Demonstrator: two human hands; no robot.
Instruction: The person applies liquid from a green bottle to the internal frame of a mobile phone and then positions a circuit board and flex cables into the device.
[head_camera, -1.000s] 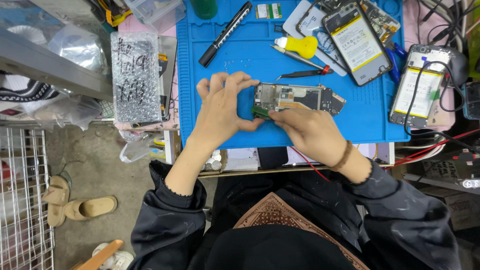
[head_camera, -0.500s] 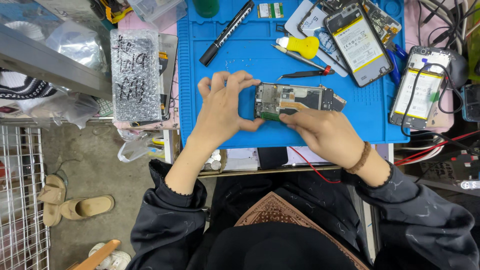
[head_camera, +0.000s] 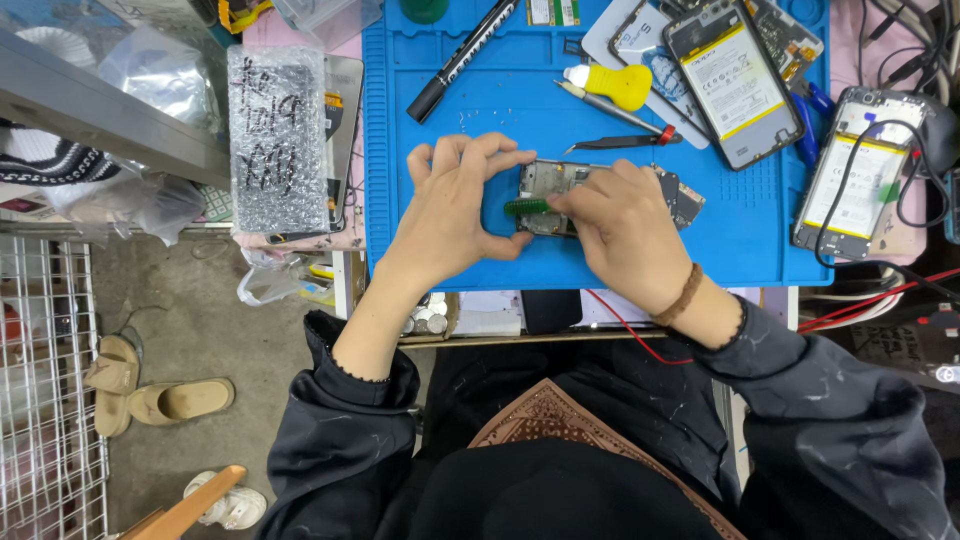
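Note:
An opened phone frame (head_camera: 672, 196) with bare circuitry lies on the blue work mat (head_camera: 440, 150). My left hand (head_camera: 455, 205) cups the frame's left end, thumb under it and fingers curled over the top. My right hand (head_camera: 622, 228) rests on the middle of the frame and pinches a small green circuit board (head_camera: 527, 207) at its left end. A brown bead bracelet sits on my right wrist. My right hand hides most of the frame.
Black tweezers (head_camera: 625, 142), a yellow-handled tool (head_camera: 615, 88) and a black marker (head_camera: 462, 55) lie on the mat behind my hands. Opened phones with batteries sit at the back (head_camera: 732, 78) and right (head_camera: 848, 178). A bubble-wrapped part (head_camera: 278, 140) lies left of the mat.
My right hand has slid left along the frame and now lifts the small green board at its left end. My left hand has stayed around the frame's end.

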